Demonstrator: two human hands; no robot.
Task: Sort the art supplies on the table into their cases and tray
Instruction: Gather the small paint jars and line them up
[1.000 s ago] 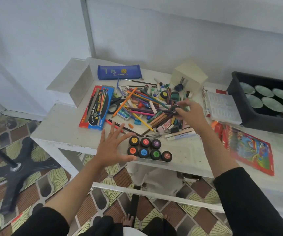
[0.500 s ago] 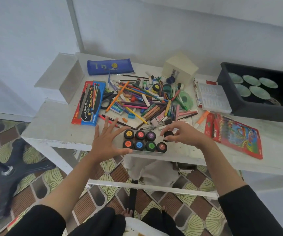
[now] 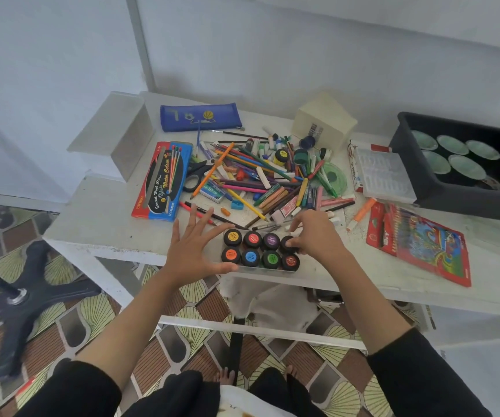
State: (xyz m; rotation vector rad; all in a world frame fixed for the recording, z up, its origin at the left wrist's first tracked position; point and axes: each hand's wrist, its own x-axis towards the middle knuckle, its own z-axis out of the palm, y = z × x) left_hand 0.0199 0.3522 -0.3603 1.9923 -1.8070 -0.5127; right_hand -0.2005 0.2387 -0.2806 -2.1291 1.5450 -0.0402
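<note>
Since half a second ago the right hand (image 3: 315, 236) has been bringing the black paint pot (image 3: 285, 242) from beside the row into the last place of the back row of the clear case (image 3: 265, 269); its fingers are curling round the pot from above; seven other pots (image 3: 250, 257) are standing in the case, near the front edge of the table (image 3: 98, 218); the left hand (image 3: 191, 251) is spreading wide, holding nothing, its thumb at the front left corner of the case; the pile of pencils (image 3: 267, 176) is lying just behind.
</note>
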